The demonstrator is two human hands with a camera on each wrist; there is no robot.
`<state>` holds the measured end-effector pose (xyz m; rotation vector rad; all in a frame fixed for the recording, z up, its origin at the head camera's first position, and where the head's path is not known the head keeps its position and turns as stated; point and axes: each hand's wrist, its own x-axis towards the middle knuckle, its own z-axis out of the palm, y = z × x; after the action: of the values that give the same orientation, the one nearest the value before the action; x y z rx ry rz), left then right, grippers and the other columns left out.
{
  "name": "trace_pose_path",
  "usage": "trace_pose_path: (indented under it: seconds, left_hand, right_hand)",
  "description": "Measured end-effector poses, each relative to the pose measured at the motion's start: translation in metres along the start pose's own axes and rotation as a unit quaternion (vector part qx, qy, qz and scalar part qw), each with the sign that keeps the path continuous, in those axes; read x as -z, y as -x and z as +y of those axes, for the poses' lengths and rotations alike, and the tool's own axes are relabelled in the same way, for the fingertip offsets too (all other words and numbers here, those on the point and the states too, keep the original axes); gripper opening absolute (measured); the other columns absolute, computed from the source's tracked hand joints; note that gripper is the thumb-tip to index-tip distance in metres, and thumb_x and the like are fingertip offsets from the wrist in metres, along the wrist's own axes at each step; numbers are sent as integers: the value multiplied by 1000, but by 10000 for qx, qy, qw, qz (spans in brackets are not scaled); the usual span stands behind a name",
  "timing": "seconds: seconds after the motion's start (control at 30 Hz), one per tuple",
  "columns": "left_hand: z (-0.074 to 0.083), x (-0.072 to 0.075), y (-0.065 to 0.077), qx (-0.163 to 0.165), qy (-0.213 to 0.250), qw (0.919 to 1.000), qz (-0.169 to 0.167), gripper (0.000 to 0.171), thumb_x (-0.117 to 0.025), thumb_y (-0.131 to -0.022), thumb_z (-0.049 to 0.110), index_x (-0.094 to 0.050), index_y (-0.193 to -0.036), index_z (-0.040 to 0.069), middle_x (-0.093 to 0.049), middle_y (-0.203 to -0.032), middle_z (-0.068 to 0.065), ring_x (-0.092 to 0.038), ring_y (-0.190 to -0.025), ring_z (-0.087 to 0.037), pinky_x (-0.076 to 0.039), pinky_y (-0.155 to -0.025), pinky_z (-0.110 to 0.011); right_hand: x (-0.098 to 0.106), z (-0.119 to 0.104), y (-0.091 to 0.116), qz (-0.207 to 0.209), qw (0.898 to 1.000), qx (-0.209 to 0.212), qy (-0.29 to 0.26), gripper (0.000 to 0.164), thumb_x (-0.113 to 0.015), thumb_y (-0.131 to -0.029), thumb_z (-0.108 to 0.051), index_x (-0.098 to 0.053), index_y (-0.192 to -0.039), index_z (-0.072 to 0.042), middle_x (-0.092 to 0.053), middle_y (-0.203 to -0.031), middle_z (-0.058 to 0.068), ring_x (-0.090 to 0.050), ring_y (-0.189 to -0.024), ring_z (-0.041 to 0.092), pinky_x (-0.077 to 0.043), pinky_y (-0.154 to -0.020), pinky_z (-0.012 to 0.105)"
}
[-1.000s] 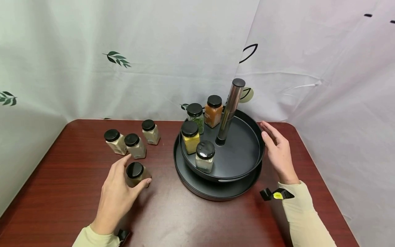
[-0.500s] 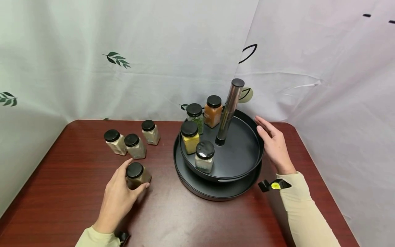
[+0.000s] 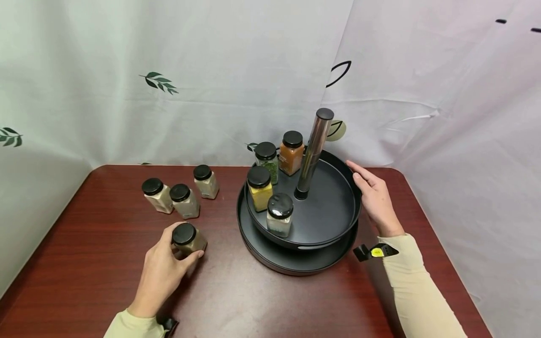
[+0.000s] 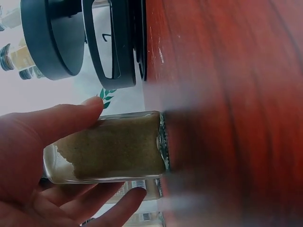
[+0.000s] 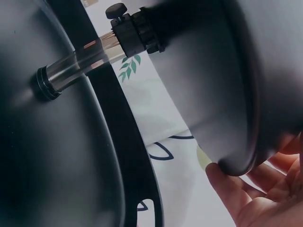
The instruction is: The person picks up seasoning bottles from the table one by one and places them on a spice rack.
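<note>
My left hand curves round a spice jar standing upright on the table, its black lid showing between thumb and fingers. In the left wrist view, brown-grey powder fills most of this square glass jar; the thumb lies along one side and the fingers on the other. My right hand touches the right rim of the upper tray of a black two-tier stand, fingers lying along its outer wall. From below, the right wrist view shows the fingertips against that tray's edge.
Several filled jars, including a yellow one and an orange one, stand on the upper tray's left side around the metal post. The lower tray juts out in front. Three pale jars stand behind my left hand.
My right hand has moved left, up against the tray's rim. The left hand has shifted slightly around the jar, which stays in place.
</note>
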<state>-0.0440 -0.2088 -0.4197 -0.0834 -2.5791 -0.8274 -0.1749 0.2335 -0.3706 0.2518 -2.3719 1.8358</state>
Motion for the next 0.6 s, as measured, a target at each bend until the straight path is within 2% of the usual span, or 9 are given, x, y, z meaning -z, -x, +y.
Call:
trace_pose_path:
  seconds: [0.23, 0.4, 0.6]
  left_hand:
    - [0, 2, 0, 158, 59, 9998, -97, 79, -97, -60, 3, -56, -127, 5, -73, -94, -12, -74, -79, -31, -56, -62, -43]
    - [0, 4, 0, 210, 76, 9997, -117, 79, -97, -59, 4, -57, -127, 5, -74, -94, -12, -74, -79, -29, -57, -64, -44]
    - [1, 5, -1, 218, 73, 9997, -77, 78, -97, -59, 5, -58, -126, 5, -74, -91, -11, -74, -79, -28, -56, -64, -41]
  right_hand:
    - [-1, -1, 3, 47, 9999, -106, -17, 44, -46, -109, -26, -50, -147, -4, -48, -151, 12, -49, -132, 10, -45, -95, 13]
    - [-2, 0, 5, 105, 9999, -130, -47, 43, -46, -109, -25, -52, -147, -7, -48, -151, 11, -48, -134, 11, -44, -96, 13]
    - [-2, 0, 8, 182, 9998, -89, -62, 42, -47, -108, -23, -51, -147, -5, -49, -150, 11, -47, -134, 10, -42, -98, 13]
